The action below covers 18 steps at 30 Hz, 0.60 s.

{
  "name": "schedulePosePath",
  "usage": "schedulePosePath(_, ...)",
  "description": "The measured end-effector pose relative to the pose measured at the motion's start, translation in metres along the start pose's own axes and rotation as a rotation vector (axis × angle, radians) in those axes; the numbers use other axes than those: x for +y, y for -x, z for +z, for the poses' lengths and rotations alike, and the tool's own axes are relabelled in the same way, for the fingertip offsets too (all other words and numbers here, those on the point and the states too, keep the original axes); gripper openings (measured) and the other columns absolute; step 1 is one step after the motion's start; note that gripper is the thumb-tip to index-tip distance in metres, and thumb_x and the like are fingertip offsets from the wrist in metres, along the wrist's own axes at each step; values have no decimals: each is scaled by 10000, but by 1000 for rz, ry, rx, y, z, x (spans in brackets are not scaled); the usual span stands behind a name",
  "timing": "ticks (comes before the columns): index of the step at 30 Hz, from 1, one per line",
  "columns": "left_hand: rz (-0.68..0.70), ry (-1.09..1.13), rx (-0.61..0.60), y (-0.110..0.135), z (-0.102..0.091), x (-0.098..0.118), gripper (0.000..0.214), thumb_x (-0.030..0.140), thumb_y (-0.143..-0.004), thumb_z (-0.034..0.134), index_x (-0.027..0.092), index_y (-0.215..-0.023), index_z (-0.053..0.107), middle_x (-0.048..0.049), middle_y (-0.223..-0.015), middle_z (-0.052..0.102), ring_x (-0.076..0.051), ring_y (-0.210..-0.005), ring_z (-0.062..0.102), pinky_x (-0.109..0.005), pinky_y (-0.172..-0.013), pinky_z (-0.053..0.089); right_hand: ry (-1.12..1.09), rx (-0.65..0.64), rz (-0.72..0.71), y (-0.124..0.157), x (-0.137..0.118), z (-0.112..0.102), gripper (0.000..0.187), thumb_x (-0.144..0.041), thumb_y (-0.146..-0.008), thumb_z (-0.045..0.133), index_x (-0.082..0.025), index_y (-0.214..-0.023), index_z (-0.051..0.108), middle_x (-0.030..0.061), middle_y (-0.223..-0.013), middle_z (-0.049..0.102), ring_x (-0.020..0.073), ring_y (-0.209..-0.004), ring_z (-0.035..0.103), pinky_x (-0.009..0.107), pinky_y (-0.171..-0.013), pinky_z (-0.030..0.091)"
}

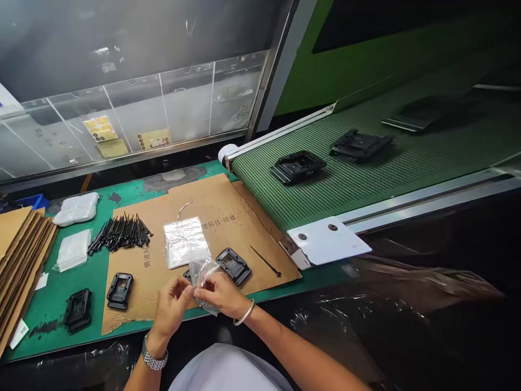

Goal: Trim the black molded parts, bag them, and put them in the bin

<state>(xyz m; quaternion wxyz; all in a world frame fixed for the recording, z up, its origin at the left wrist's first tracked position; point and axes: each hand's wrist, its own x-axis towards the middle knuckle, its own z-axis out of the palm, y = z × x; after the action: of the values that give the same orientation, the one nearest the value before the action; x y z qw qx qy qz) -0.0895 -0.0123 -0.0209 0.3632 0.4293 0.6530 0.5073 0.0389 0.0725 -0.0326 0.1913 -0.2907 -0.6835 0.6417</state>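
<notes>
A clear plastic bag (202, 267) is held up in front of me at the table's near edge. My left hand (173, 305) pinches its left side, fingers curled. From the other side my right hand (224, 296) grips it, thumb and fingertips closed. Just behind lies a stack of clear plastic bags (185, 241). A black plastic frame part (234, 266) rests beside my right hand, and another black part is mostly hidden behind the bag. One thin black rod with a head (265, 260) lies to the right on the cardboard (252, 239).
A pile of black rods (121, 232) sits at left. More black frame parts (119, 290) lie near the front edge. Bundles of white bags (73, 250) and stacked cardboard sheets (24, 271) stand far left. A green conveyor belt (260, 179) carries black parts (299, 165) on the right.
</notes>
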Motion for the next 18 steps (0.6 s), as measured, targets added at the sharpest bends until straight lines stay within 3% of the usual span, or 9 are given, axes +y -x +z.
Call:
schedulePosePath(1, -94, 128, -88, 3, 7, -1, 210, 360, -726, 576, 159, -674, 549, 6, -607, 538, -113, -579, 479, -233, -570, 395, 69, -4, -7, 0, 0, 2, 231, -321, -664, 597, -153, -560, 478, -57, -505, 401, 68, -492, 345, 195, -462, 244)
schedulePosePath(3, -217, 341, -117, 7, 17, -7, 231, 354, -696, 615, 146, -634, 537, 8, -596, 552, -104, -583, 489, -217, -572, 393, 123, -68, -12, -1, 2, 4, 226, -276, -642, 601, -159, -525, 448, -70, -476, 369, 60, -471, 314, 193, -442, 210)
schedulePosePath(6, -334, 655, 57, 7, 22, -20, 222, 297, -651, 669, 136, -583, 531, 6, -579, 565, -99, -579, 509, -213, -582, 404, -45, -186, 36, -4, 9, 2, 292, -306, -621, 604, -173, -498, 375, -84, -448, 342, 49, -435, 303, 178, -419, 220)
schedulePosePath(8, -405, 864, 220, 5, 20, -30, 194, 247, -620, 690, 142, -598, 529, 6, -597, 578, -99, -577, 527, -221, -588, 422, -176, -103, 114, -9, 17, -1, 308, -338, -619, 585, -188, -505, 342, -88, -417, 362, 50, -392, 329, 170, -390, 246)
schedulePosePath(10, -449, 976, 335, 3, 17, -36, 180, 212, -614, 680, 152, -610, 510, 13, -600, 576, -92, -555, 532, -229, -584, 435, -221, 88, 168, -16, 26, -2, 289, -336, -605, 573, -196, -524, 334, -83, -408, 401, 59, -370, 366, 167, -370, 268)
schedulePosePath(12, -448, 1000, 370, 3, 17, -40, 173, 204, -616, 661, 160, -629, 494, 18, -608, 571, -89, -557, 536, -235, -597, 444, -224, 238, 171, -25, 34, 0, 265, -344, -598, 557, -200, -566, 337, -75, -443, 438, 66, -382, 397, 168, -375, 299)
schedulePosePath(14, -407, 982, 382, 3, 19, -44, 222, 180, -581, 675, 171, -709, 494, 19, -655, 581, -98, -604, 551, -239, -622, 443, -231, 299, 160, -33, 40, 5, 243, -393, -643, 492, -207, -627, 336, -76, -485, 440, 67, -392, 398, 174, -389, 324)
schedulePosePath(18, -294, 562, 534, 3, 28, -57, 417, 269, -598, 667, 211, -934, 427, 69, -586, 511, -91, -511, 493, -220, -528, 390, -194, 333, 108, -43, 45, 18, 255, -454, -734, 369, -204, -683, 366, -94, -469, 336, 65, -381, 317, 177, -388, 288)
